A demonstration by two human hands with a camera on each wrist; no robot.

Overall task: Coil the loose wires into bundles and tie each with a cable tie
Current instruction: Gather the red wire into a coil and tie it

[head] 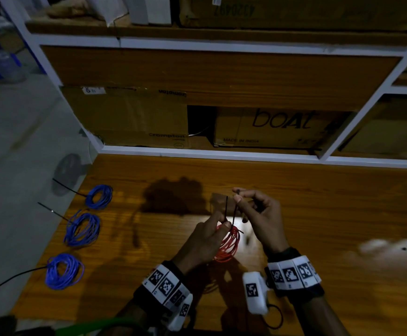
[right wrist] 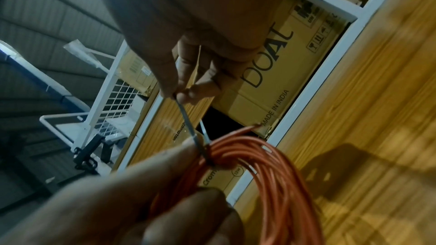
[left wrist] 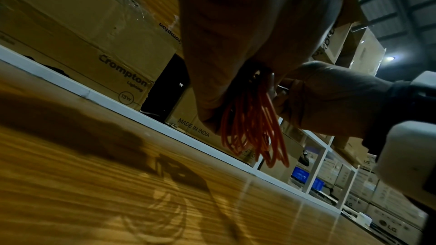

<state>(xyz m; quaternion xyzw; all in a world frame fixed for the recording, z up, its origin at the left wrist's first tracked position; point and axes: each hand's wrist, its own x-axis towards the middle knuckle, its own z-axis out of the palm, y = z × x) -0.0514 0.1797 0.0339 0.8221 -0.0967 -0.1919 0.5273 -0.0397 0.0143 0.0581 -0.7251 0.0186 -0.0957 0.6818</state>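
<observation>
Left hand (head: 204, 241) pinches the red wire coil (head: 229, 246) at its top, above the table (head: 318, 214); right hand (head: 258, 214) nips the black cable tie (head: 234, 214) just beyond. The wire looks light and springy, best held at the tie. Behind the coil, boxes (head: 277, 127) read "boAt", "MADE IN INDIA", "Crompton".

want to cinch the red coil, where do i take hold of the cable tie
Take the cable tie by its free tail, standing up from the red coil. Come from above with the right hand and pull up, while the left hand holds the coil at the wrap.
</observation>
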